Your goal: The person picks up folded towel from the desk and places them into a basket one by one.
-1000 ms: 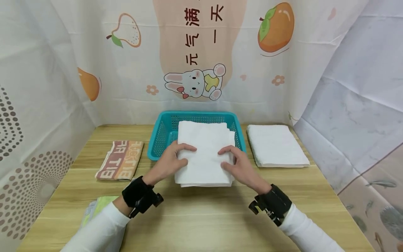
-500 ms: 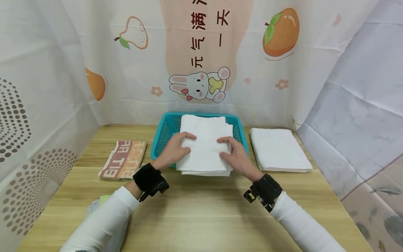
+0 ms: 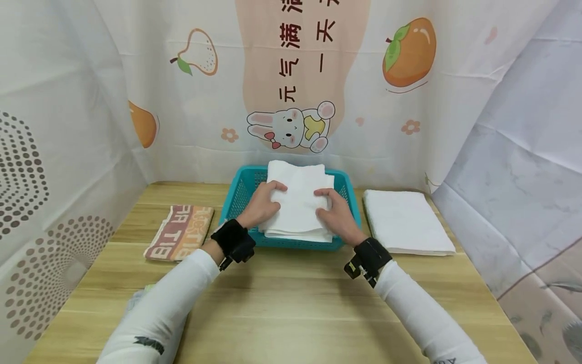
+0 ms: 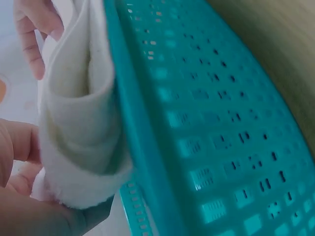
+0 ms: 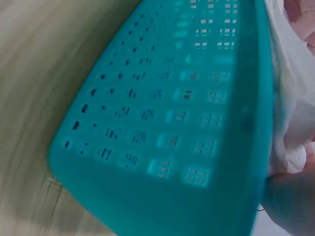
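Observation:
A folded white towel point(image 3: 297, 202) lies between my two hands, over the turquoise plastic basket point(image 3: 291, 242). My left hand point(image 3: 262, 205) grips its left edge, thumb and index finger on top. At the opposite edge my right hand point(image 3: 338, 215) holds it the same way. In the left wrist view the towel's thick fold point(image 4: 83, 142) is beside the basket's rim point(image 4: 142, 147), between the fingers and thumb. The right wrist view has the basket wall point(image 5: 162, 113) in front, with the towel point(image 5: 295, 93) along its rim. Fingers under the towel are mostly hidden.
Another folded white towel point(image 3: 409, 222) lies right of the basket. On the left is a folded red and orange patterned towel point(image 3: 182, 232). A grey-green cloth point(image 3: 136, 298) is partly hidden under my left sleeve. A printed curtain point(image 3: 200, 121) stands behind the wooden table point(image 3: 291, 303).
Both hands have carried the white towel forward, away from me, and it is now further over the basket. The basket's front wall has come into view beneath it.

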{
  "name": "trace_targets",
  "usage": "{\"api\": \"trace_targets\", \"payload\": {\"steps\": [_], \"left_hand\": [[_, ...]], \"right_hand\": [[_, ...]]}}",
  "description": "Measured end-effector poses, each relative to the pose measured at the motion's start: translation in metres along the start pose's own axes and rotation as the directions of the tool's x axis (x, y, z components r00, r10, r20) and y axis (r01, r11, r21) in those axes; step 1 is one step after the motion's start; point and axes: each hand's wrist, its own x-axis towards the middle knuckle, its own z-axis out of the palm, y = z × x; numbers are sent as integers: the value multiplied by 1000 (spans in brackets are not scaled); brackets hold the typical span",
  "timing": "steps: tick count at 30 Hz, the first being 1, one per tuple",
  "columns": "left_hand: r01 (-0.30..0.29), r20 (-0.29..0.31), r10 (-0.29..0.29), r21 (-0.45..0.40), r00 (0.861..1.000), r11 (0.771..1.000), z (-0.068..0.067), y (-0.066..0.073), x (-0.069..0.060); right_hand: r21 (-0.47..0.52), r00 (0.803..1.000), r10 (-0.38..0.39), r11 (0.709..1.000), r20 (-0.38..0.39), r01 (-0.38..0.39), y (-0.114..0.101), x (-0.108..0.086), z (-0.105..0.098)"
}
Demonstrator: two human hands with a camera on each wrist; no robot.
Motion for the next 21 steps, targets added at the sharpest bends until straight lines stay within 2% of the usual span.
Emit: {"api": "trace_targets", "payload": {"steps": [7,14,17,21], "left_hand": [[55,27,-56,45,998,997,2,-7,14],[115,97,-121,62,988,991,4,-14,24],[145,132,-154,78,979,986,6,-19,26],[195,191,-209,91,959,977,11,-27,28]], "right_hand": [[3,999,35,999,40,-35,11,15,4],[0,990,99,995,103,-100,17,23,8],[-7,981,136,991,139,-136,20,25,10],[-9,969,165,986,185,-166,26,24,14]]}}
